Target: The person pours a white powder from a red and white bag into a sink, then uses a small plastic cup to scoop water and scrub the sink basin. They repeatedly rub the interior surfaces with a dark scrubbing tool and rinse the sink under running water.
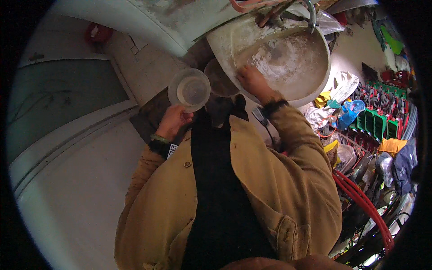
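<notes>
My left hand [173, 123] grips the rim of a round translucent plastic tub [194, 91], which I hold beside the sink. Its open top faces up towards me, and it looks empty or holds only a little clear liquid. My right hand [254, 82] is over the near left part of a stained white washbasin [233, 44], fingers curled down. Those fingertips are hidden, so whether they hold or rub anything does not show. A chrome faucet [312, 17] arches over the basin's far side. White streaks, perhaps suds or water, cover part of the bowl.
A dark round bucket [221, 79] stands on the floor below the basin's left edge. At right are green plastic bins [371, 123], bags and tools, with red hoses [366, 199] nearer me. A white-framed door panel [64, 101] is at left, a red basin [98, 32] beyond.
</notes>
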A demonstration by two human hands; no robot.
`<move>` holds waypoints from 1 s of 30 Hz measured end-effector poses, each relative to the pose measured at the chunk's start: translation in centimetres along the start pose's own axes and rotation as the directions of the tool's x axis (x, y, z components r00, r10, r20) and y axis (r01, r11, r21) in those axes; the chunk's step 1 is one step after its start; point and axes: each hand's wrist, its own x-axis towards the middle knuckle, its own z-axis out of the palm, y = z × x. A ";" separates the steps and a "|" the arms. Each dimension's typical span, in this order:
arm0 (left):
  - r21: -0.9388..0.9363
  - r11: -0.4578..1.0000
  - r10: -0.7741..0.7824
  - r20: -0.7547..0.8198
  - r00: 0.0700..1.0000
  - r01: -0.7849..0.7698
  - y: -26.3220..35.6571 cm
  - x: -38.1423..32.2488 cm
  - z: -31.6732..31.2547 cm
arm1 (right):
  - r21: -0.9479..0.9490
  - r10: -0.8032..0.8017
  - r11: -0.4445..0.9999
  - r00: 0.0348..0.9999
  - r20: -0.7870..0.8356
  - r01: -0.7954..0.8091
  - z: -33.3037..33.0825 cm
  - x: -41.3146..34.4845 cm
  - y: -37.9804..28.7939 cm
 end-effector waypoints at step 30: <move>0.057 0.998 -0.009 0.080 0.997 0.005 1.0 0.7 -4.6 | 0.287 0.161 0.943 0.985 0.054 -0.170 -3.8 -5.4 -0.7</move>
